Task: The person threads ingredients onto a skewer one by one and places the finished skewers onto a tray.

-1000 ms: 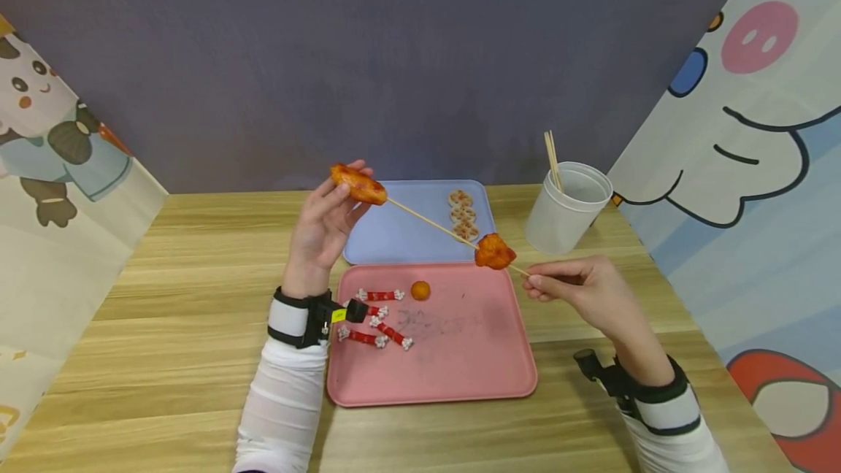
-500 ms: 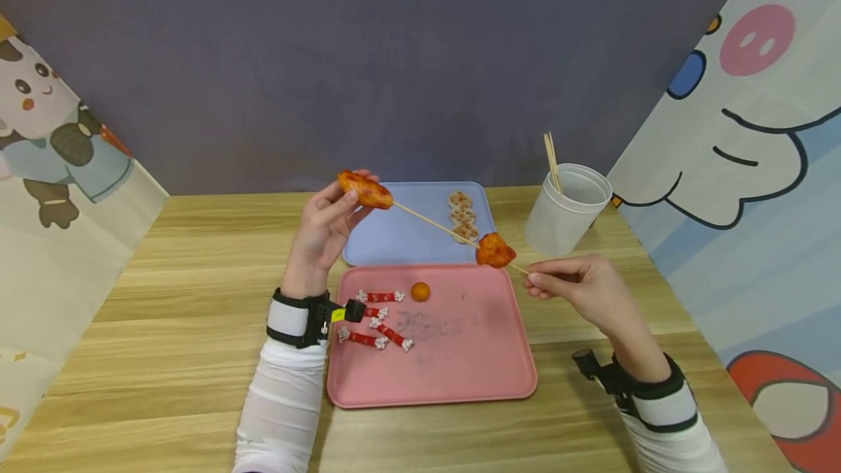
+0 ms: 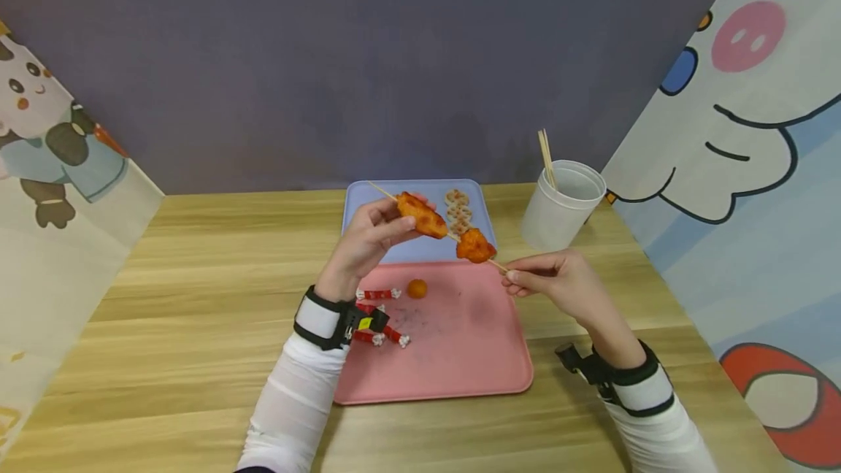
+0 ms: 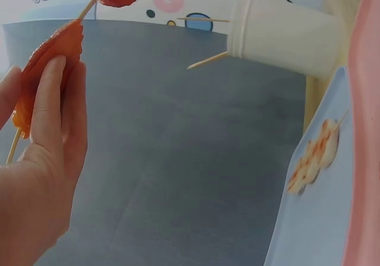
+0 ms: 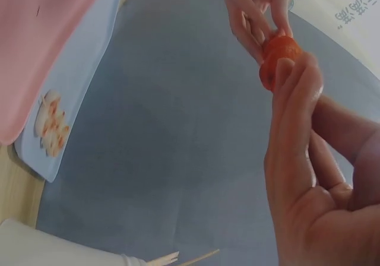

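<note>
In the head view, my left hand pinches a glazed, orange-brown piece like a chicken wing between thumb and fingers. A thin bamboo skewer runs through it, its tip poking out past the far left end. Further down the same skewer sits a smaller, knobbly orange-red piece of fried chicken. My right hand pinches the skewer's lower end just beyond that piece. Both hands are held up over the trays. In the left wrist view, the skewer emerges from both ends of the wing.
Below lies a pink tray with several red-wrapped sticks and an orange ball. Behind it, a blue tray carries a skewer of pale round slices. A white tub with bamboo skewers stands back right.
My left hand has moved right and down, sliding the wing along the skewer toward the smaller piece. The skewer's tip now shows beyond the wing. The right hand has shifted slightly left.
</note>
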